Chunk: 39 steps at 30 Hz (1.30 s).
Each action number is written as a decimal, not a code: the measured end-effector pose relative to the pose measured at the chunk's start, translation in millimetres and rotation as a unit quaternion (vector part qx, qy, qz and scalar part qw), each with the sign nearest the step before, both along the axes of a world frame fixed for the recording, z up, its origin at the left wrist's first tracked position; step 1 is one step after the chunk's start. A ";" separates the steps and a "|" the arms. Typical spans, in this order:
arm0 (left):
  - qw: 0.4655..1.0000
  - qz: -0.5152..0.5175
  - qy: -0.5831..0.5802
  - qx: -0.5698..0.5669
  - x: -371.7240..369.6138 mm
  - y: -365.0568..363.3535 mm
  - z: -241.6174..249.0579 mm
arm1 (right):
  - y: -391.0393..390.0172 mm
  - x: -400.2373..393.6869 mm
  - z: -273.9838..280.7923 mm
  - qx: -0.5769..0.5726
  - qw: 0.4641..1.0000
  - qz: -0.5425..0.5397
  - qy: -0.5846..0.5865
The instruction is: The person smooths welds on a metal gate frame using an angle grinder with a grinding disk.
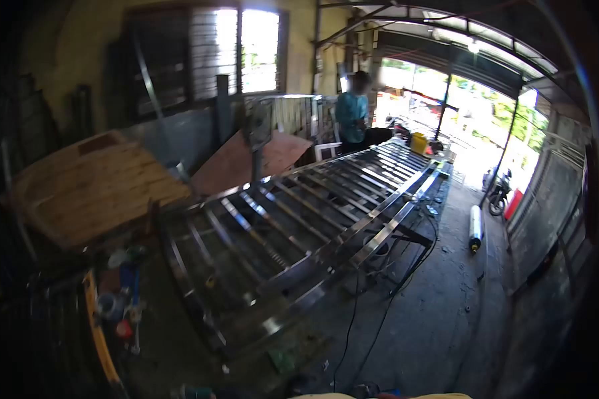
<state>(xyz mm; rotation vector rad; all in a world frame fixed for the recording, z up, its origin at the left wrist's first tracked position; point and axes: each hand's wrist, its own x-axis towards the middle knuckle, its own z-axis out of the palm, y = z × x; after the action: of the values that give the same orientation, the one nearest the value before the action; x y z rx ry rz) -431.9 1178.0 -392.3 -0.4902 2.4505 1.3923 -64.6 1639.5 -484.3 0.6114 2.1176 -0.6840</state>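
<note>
Neither my left hand nor my right hand can be made out in the head view. A long frame of shiny metal bars (273,256) stretches from the lower middle toward the bright opening at the back right, raised above the floor on supports. Part of something pale yellow (326,396) shows at the bottom edge; what it is stays unclear.
A person in a teal shirt (351,114) is at the frame's far end, near a yellow container (418,142). Wooden boards (100,186) lean at the left. Tools (116,306) lie lower left. Cables (353,326) trail on the floor; a gas cylinder (475,226) is at right.
</note>
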 end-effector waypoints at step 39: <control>0.864 0.341 -0.219 -0.299 820.5 -869.1 -172.6 | -1153.6 -118.7 90.0 -0.095 0.714 0.678 0.147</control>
<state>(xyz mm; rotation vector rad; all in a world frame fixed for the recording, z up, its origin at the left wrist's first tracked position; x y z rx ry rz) 388.6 308.9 -564.8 -1.7313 2.3429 0.5146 -183.4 485.9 -394.2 -1.2145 2.0414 -0.0889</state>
